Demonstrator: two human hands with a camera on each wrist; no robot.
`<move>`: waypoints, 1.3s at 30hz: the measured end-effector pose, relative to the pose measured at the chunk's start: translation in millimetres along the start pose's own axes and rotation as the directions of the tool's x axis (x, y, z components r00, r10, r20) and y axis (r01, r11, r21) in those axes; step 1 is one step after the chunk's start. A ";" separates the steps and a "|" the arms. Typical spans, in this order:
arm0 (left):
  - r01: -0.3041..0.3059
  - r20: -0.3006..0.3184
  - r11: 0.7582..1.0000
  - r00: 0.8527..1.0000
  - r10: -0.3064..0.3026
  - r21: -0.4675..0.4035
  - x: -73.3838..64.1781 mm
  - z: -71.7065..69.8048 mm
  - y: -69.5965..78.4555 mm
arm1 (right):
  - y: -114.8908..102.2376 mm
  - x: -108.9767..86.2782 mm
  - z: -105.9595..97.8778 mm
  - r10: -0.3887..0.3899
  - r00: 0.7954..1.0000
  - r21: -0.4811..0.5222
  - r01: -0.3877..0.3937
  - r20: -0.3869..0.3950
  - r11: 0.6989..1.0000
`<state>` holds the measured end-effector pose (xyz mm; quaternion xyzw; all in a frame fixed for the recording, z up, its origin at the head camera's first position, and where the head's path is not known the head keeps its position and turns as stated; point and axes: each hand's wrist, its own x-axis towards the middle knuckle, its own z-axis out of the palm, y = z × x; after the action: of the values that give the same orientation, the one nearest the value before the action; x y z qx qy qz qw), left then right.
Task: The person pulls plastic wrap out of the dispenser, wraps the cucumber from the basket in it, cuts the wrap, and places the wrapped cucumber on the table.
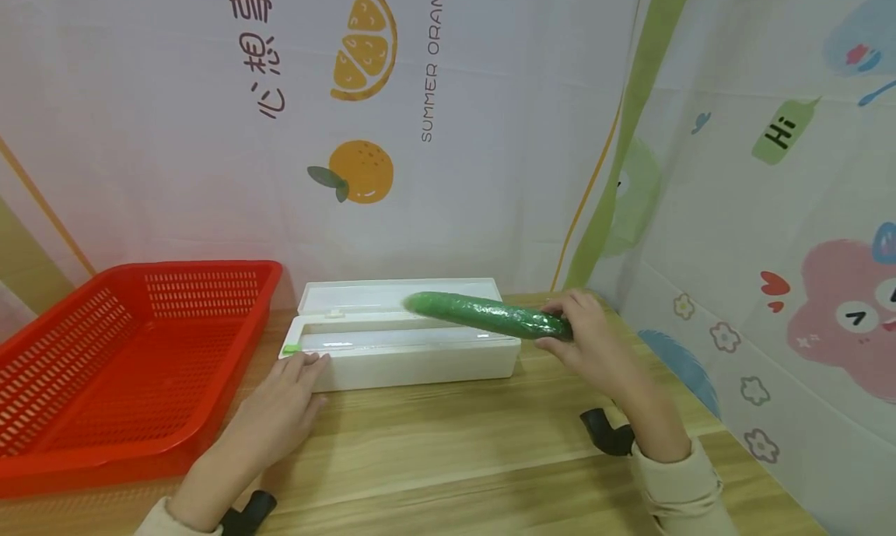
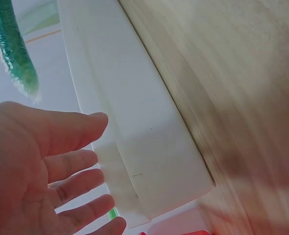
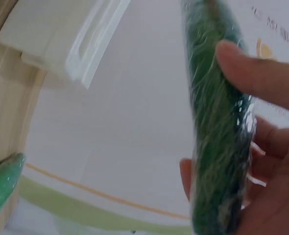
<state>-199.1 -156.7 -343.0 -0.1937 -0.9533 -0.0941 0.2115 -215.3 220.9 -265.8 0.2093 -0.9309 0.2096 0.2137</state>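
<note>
My right hand (image 1: 584, 338) holds a cucumber (image 1: 483, 314) by its darker end, raised over the right part of a white cling film box (image 1: 413, 373). Clear, wrinkled film wraps the cucumber (image 3: 215, 127), as the right wrist view shows, with my thumb on one side and fingers on the other. The box's lid (image 1: 392, 293) is tipped back, and a roll of film (image 1: 392, 339) lies inside. My left hand (image 1: 287, 396) is at the box's front left corner, beside a small green piece (image 1: 292, 349). In the left wrist view its fingers are spread and relaxed.
A red plastic basket (image 1: 140, 365) stands at the left on the wooden table (image 1: 420, 458). A shiny green rounded end (image 3: 2, 186) shows low in the right wrist view, on the table. A printed curtain (image 1: 490, 170) hangs behind and along the right side.
</note>
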 end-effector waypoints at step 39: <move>0.013 0.019 1.000 1.000 -0.013 -0.012 0.2 -1.4 1.0 | 62.3 -10.7 25.8 0.532 0.831 -0.206 -0.499 0.163 0.842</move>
<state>-198.4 -156.1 -341.5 -0.1896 -0.9559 -0.0996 0.2008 -244.3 263.1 -310.9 -0.0462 -0.9836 0.1628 0.0631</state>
